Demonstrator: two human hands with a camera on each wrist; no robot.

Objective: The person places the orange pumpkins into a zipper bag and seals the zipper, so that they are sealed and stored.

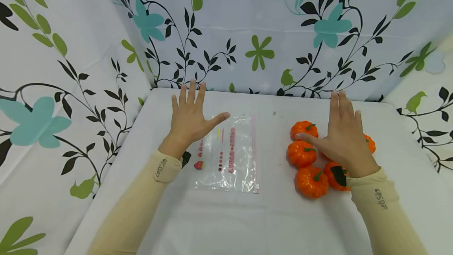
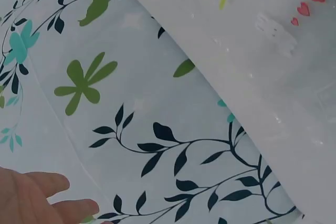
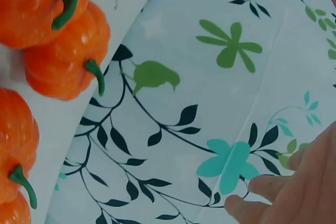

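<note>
My left hand (image 1: pixel 189 117) is spread with straight fingers above the left part of the table, holding nothing. Below and beside it lies a clear zip bag (image 1: pixel 244 145) printed with hearts, a strawberry and pink lettering, with a pink strip along its right edge. My right hand (image 1: pixel 343 137) hovers over a group of small orange pumpkins (image 1: pixel 302 153) with green stems, its fingers straight and its thumb out to the left. It hides part of the group. In the right wrist view several pumpkins (image 3: pixel 68 56) show at the left, apart from the fingers (image 3: pixel 268 187).
A white table (image 1: pixel 226 223) carries the bag and the pumpkins. Behind it and at both sides hangs a white curtain (image 1: pixel 226 19) with leaf, flower and bird prints. Small dark specks (image 1: pixel 274 113) mark the tabletop near its far edge.
</note>
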